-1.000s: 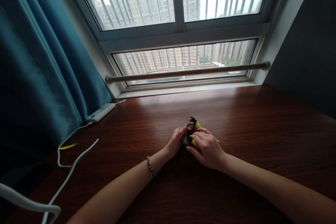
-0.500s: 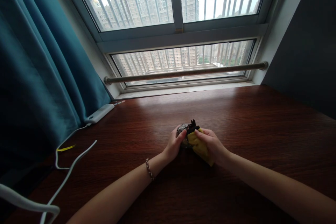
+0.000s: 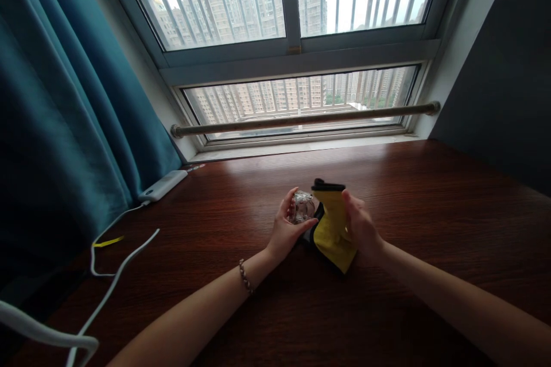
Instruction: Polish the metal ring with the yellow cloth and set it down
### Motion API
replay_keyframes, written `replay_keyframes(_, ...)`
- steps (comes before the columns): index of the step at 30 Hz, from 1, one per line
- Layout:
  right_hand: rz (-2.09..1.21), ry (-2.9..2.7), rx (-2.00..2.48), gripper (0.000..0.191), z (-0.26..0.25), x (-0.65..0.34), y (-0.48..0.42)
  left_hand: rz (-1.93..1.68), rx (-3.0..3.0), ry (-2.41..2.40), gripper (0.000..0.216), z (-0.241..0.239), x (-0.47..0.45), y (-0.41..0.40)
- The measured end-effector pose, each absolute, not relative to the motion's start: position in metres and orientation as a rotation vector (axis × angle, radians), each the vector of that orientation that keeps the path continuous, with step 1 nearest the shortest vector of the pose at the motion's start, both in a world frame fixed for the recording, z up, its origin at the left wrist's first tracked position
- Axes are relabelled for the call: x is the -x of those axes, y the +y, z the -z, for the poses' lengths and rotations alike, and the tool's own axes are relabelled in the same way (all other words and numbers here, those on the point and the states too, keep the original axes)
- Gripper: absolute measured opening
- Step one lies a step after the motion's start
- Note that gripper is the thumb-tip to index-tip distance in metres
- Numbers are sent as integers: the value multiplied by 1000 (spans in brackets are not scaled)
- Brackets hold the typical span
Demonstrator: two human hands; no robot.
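Since there's only the head view to go on, I'll start from the cloth (image 3: 334,235), the yellow one with the black edging, because everything sits around it. It's half opened out and standing up off the table (image 3: 430,212), with a greyish patch peeking out low on its left side. Just left of it is the glass (image 3: 303,209), clear and kinda chunky, with the left hand (image 3: 284,228) curled round it and the thumb reaching over to the cloth's edge. Right hand (image 3: 363,228) is on the other side of the cloth, a bit blurry, but it looks clamped on that edge. So hands apart, cloth and glass between them.

Progress-wise, I'd call it mid-job: both things are picked up, neither is set down, and the glass is beside the cloth, not wrapped in it. Can't tell how much is left, the glass is too small to judge its surface.

Well left of the cloth: a white cable (image 3: 112,289) and a power strip (image 3: 164,186).
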State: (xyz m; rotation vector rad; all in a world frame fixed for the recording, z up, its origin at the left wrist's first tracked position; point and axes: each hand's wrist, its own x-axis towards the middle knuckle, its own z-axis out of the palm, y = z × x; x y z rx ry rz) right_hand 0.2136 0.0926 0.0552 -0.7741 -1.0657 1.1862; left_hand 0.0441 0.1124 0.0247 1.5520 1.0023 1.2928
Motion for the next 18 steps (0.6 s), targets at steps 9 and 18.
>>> replay_keyframes(9,-362,-2008,705,46,-40,-215,92,-1346,-1909,1015,92,-18,-42,109)
replay_keyframes(18,-1432,-1189,802,40,-39,-212,101,-1286,-2247,861,96,-21,-42,99)
